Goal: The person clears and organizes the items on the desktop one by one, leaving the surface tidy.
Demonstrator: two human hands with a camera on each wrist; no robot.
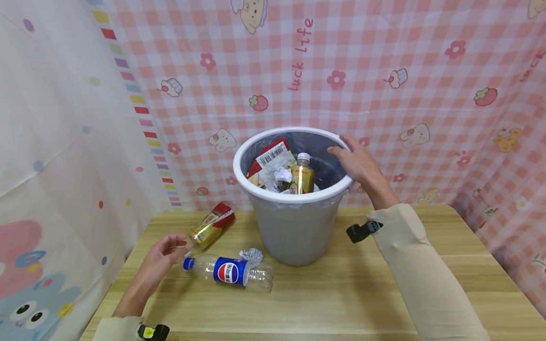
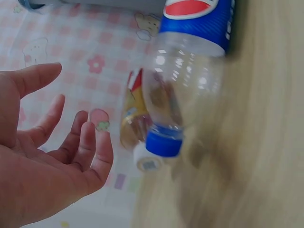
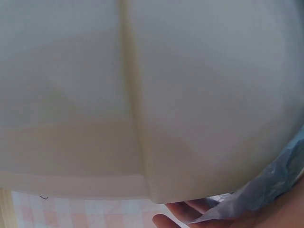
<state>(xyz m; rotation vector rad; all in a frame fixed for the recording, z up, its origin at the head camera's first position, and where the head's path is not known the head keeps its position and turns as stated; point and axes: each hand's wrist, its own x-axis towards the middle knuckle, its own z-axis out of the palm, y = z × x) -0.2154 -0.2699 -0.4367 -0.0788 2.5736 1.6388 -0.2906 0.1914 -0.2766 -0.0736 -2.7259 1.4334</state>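
Note:
A grey trash bin (image 1: 296,232) with a white rim and a plastic liner stands on the table. My right hand (image 1: 362,166) grips its rim at the right, thumb over the inner side; the right wrist view shows mostly the bin's wall (image 3: 204,95). At the left, my left hand (image 1: 159,259) hovers with loosely bent, spread fingers, holding nothing. Close by it lie a clear Pepsi bottle (image 1: 230,272) with a blue cap and a bottle with a yellow and red label (image 1: 213,225). In the left wrist view a gap separates the hand (image 2: 57,156) from the Pepsi bottle (image 2: 194,80).
A crumpled paper ball (image 1: 251,255) lies behind the Pepsi bottle. Inside the bin are a capped bottle (image 1: 303,177), a red package with a barcode (image 1: 273,154) and crumpled paper (image 1: 283,175). Checked cloth (image 1: 298,104) hangs behind the wooden table (image 1: 341,303).

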